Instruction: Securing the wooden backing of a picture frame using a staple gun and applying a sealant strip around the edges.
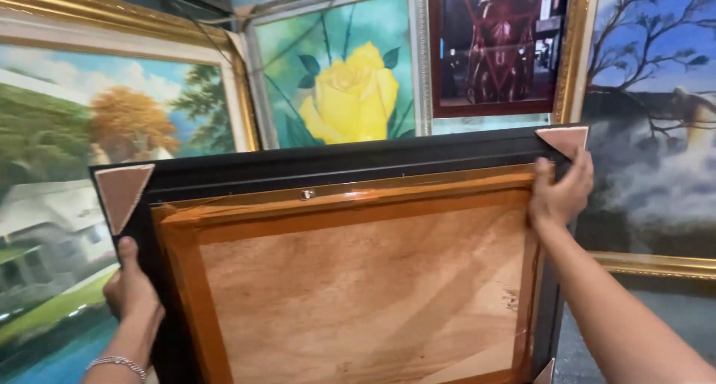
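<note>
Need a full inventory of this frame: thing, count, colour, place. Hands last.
black picture frame with brown wooden back panel: 1, black and brown, centre, back side facing the camera, held at both sides
pink-brown triangular corner protectors: 2 clearly seen, on the frame's top corners; a third partly shows at bottom right
small metal screw: 1, silver, top centre of the wooden back
landscape painting in gold frame: 1, green, orange and blue, left
yellow rose painting: 1, yellow on green, top centre
dark red picture in brown frame: 1, top right of centre
tree painting in gold frame: 1, blue and grey, right
silver bracelet: 1, left wrist
left hand: grips the frame's left edge
right hand: grips the frame's upper right edge
</note>
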